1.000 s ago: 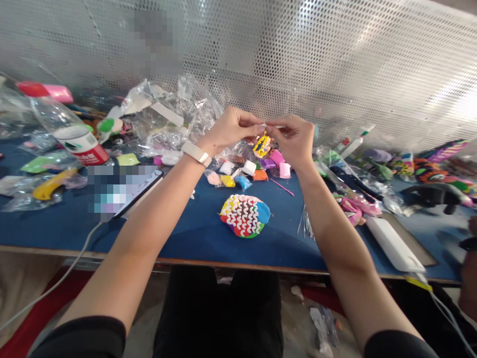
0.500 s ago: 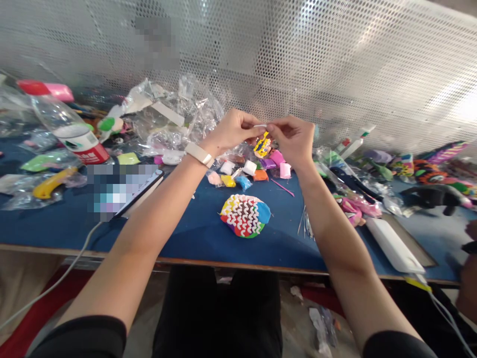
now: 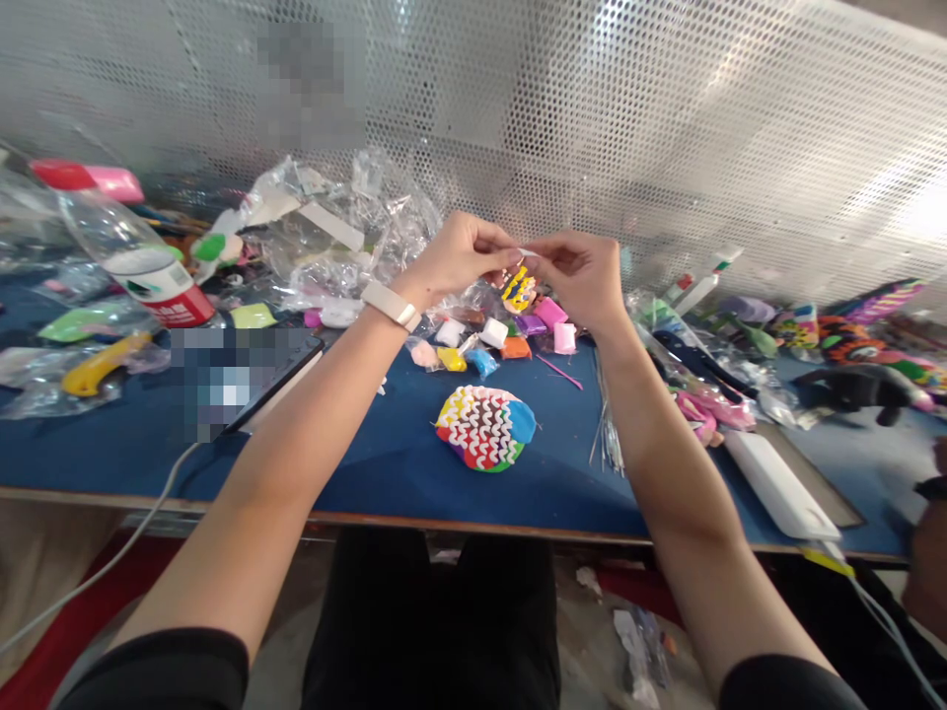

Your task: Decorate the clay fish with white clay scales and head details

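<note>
My left hand (image 3: 473, 252) and my right hand (image 3: 577, 274) meet above the back of the table. Between their pinched fingertips is a small white piece of clay (image 3: 527, 253). Just beyond and below the fingers, a small yellow, blue and pink figure (image 3: 518, 289) is partly hidden. Nearer to me lies a rounded, multicoloured clay piece (image 3: 484, 428) with rows of white wavy strips, touched by neither hand. Several small packets of coloured clay, such as an orange packet (image 3: 516, 347) and a blue packet (image 3: 483, 363), sit below my hands.
A phone (image 3: 258, 380) with a cable lies left, near a plastic bottle (image 3: 167, 281). Crumpled clear bags (image 3: 355, 222) pile up behind. Thin wires (image 3: 610, 439) and a white power bank (image 3: 782, 485) lie right. A perforated metal panel (image 3: 473, 108) closes the back; another person's arm shows far right.
My fingertips have shifted slightly around the white piece, and my right hand has moved a little left. The clay pieces on the table stay put.
</note>
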A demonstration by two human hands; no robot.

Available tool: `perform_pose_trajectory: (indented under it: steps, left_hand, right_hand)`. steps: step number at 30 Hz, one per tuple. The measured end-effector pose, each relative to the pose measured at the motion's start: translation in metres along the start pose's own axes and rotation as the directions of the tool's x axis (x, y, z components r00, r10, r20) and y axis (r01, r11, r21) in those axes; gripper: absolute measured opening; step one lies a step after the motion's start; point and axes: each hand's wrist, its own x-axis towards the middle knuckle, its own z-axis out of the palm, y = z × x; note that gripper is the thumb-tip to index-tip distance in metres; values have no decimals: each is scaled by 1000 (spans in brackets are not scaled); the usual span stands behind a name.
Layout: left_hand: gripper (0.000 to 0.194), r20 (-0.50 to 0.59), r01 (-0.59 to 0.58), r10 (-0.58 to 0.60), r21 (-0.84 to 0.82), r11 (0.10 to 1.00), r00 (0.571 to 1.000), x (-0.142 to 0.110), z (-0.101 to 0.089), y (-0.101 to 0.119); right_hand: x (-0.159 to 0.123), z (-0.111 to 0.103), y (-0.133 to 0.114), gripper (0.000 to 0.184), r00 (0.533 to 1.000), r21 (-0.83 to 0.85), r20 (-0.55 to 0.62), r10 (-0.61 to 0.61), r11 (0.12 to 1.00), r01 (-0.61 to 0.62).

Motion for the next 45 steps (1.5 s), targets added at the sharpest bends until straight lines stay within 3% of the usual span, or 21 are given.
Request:
perform_pose_trajectory:
  steps: [7, 16, 24, 32, 45]
  left_hand:
    - [32, 38, -12, 11, 26, 1000, 999, 0, 0, -2]
    - [32, 59, -12, 10, 26, 1000, 998, 2, -2, -8]
    - [28, 31, -57, 55, 80, 995, 998, 2, -1, -7]
    - [15, 148, -72, 48, 158, 985, 988, 2, -3, -16]
    - [28, 198, 68, -85, 91, 994, 976, -5, 3, -3]
  right_hand:
    - [0, -4, -1, 21, 999, -35, 9, -31, 999, 31]
    - [2, -10, 5, 13, 997, -37, 16, -71, 997, 72]
    - [2, -10, 4, 14, 999, -85, 41, -28, 996, 32]
    - [1, -7, -3, 6, 998, -48, 58, -20, 999, 23]
    - [1, -10, -4, 7, 998, -89, 67, -8, 996, 14]
